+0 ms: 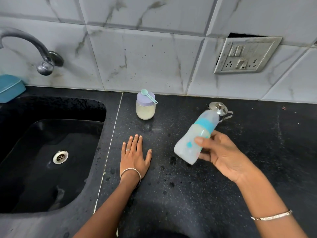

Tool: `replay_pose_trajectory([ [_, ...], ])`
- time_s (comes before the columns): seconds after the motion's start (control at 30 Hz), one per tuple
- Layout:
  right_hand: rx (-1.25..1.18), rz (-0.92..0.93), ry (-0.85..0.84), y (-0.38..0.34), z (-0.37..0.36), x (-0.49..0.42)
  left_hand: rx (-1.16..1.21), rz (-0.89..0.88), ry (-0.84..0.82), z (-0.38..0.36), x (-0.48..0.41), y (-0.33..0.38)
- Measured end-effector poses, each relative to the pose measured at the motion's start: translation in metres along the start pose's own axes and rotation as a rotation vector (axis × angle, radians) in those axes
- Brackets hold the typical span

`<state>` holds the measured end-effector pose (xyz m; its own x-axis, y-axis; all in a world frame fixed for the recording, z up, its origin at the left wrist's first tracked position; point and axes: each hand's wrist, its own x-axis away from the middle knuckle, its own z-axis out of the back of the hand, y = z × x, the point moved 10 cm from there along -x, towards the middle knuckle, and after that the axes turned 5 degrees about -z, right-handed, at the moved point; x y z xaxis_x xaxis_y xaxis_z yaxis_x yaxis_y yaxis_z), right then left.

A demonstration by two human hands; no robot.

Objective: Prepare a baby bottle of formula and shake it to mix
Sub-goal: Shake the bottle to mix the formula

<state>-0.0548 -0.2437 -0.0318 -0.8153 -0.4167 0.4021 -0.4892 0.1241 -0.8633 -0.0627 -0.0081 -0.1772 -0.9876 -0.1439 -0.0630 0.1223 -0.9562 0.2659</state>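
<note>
Milky liquid fills the capped bottle (194, 137), tilted and blurred above the tabletop (188, 194) in your right hand's (221, 156) grip. Your left hand (134, 154) lies flat, fingers straight. Filling looks done; you're likely mid-shake, with only mixing left.

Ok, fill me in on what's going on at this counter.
A person's right hand grips a capped baby bottle, tilted in the air above the black counter. The bottle looks blurred, which fits shaking. The left hand rests flat on the counter. Further back, the powder jar has its lid on with the scoop lying on top, and a small steel kettle stands behind the bottle.
</note>
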Motion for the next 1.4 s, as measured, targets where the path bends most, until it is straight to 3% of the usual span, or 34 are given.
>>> replay_pose_trajectory([
  [0.1,0.168,-0.049,-0.032,0.003,-0.004,0.004,0.02,0.003,0.004,0.0,0.0,-0.001],
  [0.23,-0.074,0.018,-0.019,-0.001,0.004,0.0,0.009,0.003,0.011,0.0,-0.001,0.0],
  [0.4,0.296,-0.05,-0.062,0.002,-0.006,0.009,0.004,0.005,-0.004,-0.001,-0.001,-0.002],
  [0.57,-0.057,0.069,0.032,-0.011,0.013,0.002,0.005,0.001,0.006,0.0,-0.001,-0.001],
  [0.73,0.331,-0.063,-0.003,0.0,0.001,0.01,0.014,0.005,0.001,-0.001,0.0,-0.001],
  [0.9,-0.145,0.02,0.056,-0.006,0.019,0.001,0.01,0.001,0.007,0.0,0.0,0.0],
  [0.93,-0.137,0.018,0.052,-0.005,0.016,0.001,0.012,0.003,0.008,0.0,0.0,-0.001],
  [1.07,0.273,-0.084,-0.005,0.007,0.0,0.008,0.004,0.003,-0.006,-0.001,0.0,-0.001],
  [1.27,-0.11,-0.002,0.041,0.002,0.013,0.001,0.008,0.003,0.008,-0.001,0.0,-0.001],
  [1.4,0.261,-0.102,-0.015,0.009,0.0,0.011,0.006,0.001,0.003,0.0,0.0,0.0],
])
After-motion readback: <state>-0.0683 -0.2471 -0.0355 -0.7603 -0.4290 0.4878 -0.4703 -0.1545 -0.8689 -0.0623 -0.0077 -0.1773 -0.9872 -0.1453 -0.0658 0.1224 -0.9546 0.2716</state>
